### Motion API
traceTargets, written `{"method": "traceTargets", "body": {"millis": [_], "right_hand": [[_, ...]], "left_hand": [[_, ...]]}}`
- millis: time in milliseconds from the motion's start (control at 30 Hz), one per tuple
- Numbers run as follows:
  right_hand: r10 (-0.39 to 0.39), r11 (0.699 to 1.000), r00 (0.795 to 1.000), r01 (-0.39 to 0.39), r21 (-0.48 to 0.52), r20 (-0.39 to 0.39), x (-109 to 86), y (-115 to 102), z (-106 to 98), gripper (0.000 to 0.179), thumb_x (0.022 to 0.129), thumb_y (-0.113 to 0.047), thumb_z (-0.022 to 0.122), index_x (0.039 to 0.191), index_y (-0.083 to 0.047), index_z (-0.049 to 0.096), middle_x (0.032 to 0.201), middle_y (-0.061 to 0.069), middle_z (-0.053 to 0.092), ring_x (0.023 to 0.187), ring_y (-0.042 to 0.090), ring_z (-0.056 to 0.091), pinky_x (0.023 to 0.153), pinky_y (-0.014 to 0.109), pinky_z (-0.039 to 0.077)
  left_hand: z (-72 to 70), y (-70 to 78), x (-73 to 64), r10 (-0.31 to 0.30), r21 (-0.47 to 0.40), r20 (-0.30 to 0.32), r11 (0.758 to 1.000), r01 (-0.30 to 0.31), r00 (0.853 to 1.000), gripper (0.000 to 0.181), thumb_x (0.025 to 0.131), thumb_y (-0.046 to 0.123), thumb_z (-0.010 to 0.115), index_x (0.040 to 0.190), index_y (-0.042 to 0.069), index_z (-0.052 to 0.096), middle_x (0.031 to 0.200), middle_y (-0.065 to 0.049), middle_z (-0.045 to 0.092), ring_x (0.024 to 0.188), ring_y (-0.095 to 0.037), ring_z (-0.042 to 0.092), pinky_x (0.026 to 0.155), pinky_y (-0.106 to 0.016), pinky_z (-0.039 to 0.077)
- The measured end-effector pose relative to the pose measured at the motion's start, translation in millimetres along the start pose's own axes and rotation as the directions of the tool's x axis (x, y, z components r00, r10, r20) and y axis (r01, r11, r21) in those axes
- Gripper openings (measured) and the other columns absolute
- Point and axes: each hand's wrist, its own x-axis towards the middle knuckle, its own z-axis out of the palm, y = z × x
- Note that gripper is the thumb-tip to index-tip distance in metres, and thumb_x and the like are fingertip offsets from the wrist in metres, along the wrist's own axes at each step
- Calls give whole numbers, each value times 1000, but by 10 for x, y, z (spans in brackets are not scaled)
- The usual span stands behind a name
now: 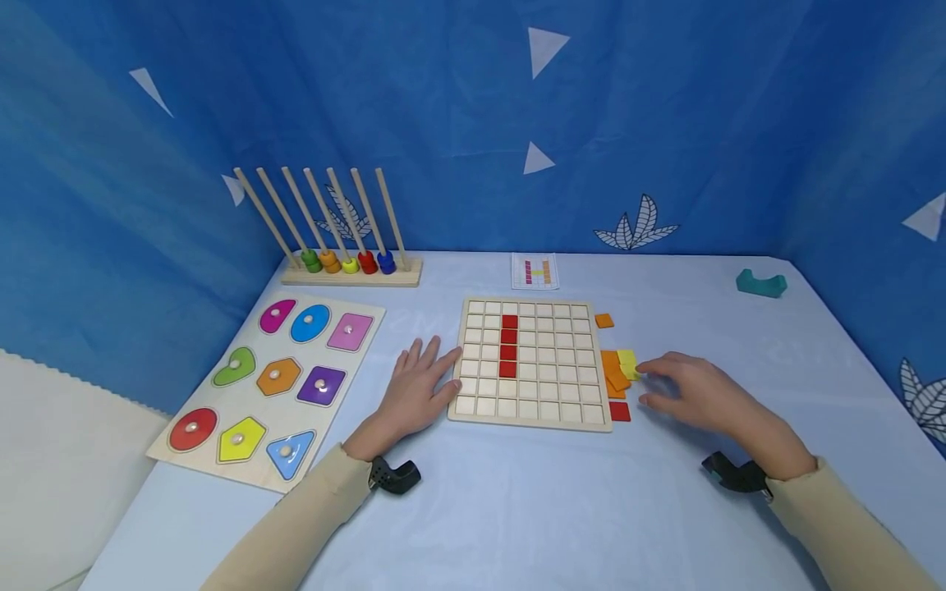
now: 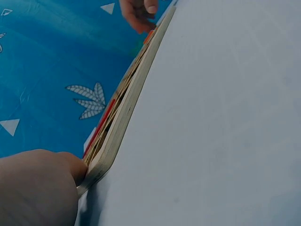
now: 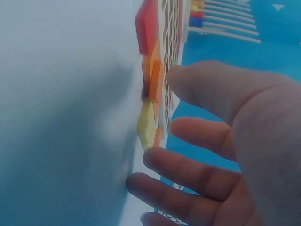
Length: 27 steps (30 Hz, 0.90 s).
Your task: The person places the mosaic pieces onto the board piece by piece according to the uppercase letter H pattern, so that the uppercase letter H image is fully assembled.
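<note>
Yellow tiles point(image 1: 627, 362): a small overlapping group on the table point(image 1: 517, 509), just right of the board point(image 1: 528, 423) and beside the orange tiles point(image 1: 613, 369). A red tile point(image 1: 620, 411) lies nearer the person; a lone orange tile point(image 1: 604, 320) lies farther off, by the board's edge.

Right hand point(image 1: 691, 390): at the yellow tiles, thumb and fingers apart, nothing held. Contact with the nearest yellow tile: cannot tell. Left hand point(image 1: 414, 390): fingers spread, tips at the board's left rim, resting against it rather than gripping.

Handling (judged): tiles look thin, rigid and very light, probably painted wood; not fragile. Smooth faces may skid on the cloth or over one another, so a sideways push could scatter the group. Best hold: opposite edges, between thumb and index finger, taking the uppermost tile first. Where one overlaps another, its raised edge gives the fingertip a start.

Board: stiff, flat, likely light enough to slide if nudged; steady it by the rim. Four red squares point(image 1: 508, 349) sit in one column, apparently seated in their cells; their exposed edges look too shallow for an easy pinch.
</note>
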Motion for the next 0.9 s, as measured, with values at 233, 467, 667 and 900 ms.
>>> {"method": "traceTargets", "body": {"millis": [233, 467, 667, 900], "right_hand": [[-48, 999, 999, 48, 16, 19, -49, -56, 27, 40, 78, -27, 88, 111, -10, 76, 96, 0, 71, 86, 14, 59, 82, 42, 60], [-92, 995, 995, 91, 30, 47, -37, -104, 86, 37, 76, -30, 89, 107, -14, 77, 95, -6, 71, 85, 9, 58, 79, 34, 58], [-122, 992, 992, 121, 49, 34, -3, -133, 169, 31, 75, -29, 90, 101, -17, 77, 87, -10, 67, 81, 6, 55, 73, 25, 55], [-127, 990, 992, 125, 69, 24, 8, -132, 199, 26, 76, -25, 89, 98, -19, 76, 85, -11, 63, 80, 6, 53, 71, 23, 53]], "left_hand": [[0, -3, 8, -9, 1, 3, 1000, 9, 1000, 58, 101, 36, 55, 155, 15, 46, 167, -23, 27, 157, -49, 10, 124, -67, 10], [-6, 10, 5, -11, 4, 7, 1000, 10, 1000, 58, 102, 36, 54, 155, 15, 46, 167, -23, 27, 157, -49, 10, 125, -66, 10], [-7, 16, 6, -6, 1, 3, 1000, 6, 1000, 57, 101, 35, 54, 154, 14, 46, 166, -24, 27, 157, -49, 10, 125, -66, 10], [-7, 1, 10, -15, 8, 23, 1000, 15, 1000, 58, 103, 36, 53, 155, 15, 45, 167, -23, 25, 158, -48, 8, 125, -66, 9]]}}
